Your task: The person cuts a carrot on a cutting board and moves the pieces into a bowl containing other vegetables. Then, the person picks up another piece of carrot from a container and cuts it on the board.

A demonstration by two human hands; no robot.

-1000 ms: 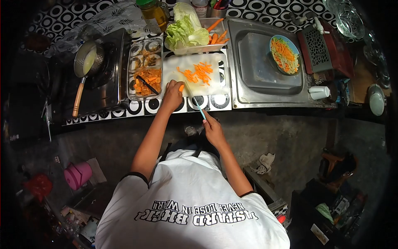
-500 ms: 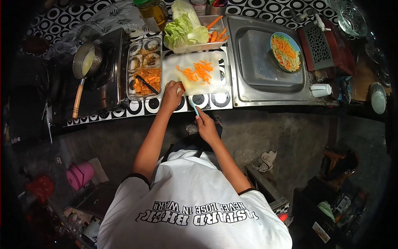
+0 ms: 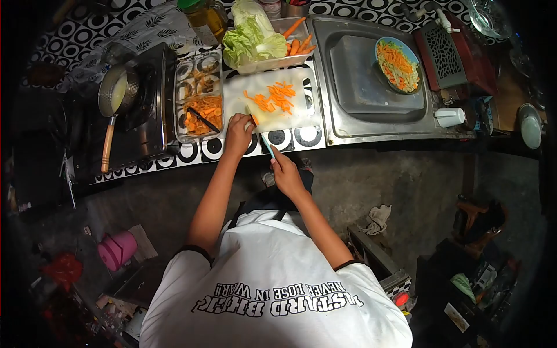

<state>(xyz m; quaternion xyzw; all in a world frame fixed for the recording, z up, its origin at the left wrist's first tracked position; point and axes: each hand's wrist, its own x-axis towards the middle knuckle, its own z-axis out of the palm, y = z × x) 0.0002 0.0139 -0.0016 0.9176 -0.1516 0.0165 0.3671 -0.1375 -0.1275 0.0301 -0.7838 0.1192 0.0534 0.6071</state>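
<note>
At the lower left of a white cutting board (image 3: 296, 120), my left hand (image 3: 238, 133) is closed with its fingertips on a piece of carrot (image 3: 254, 119). My right hand (image 3: 285, 173) is wrapped round the light blue handle of a knife (image 3: 268, 146). The blade reaches up along the carrot piece, beside my left fingertips, and is partly hard to make out. Cut carrot sticks (image 3: 279, 96) lie in a loose pile on the upper middle of the board.
Left of the board, a divided tray (image 3: 180, 110) holds carrot scraps and a black-handled tool (image 3: 203, 119). A saucepan (image 3: 118, 95) sits on the stove. Behind are a vegetable container (image 3: 264, 66) with lettuce and carrots. A plate of shredded vegetables (image 3: 397, 66) rests over the sink (image 3: 371, 136).
The whole view has shifted and tilted slightly. Both hands keep their holds on the carrot piece and the knife, nearly in place. The carrot stick pile looks the same.
</note>
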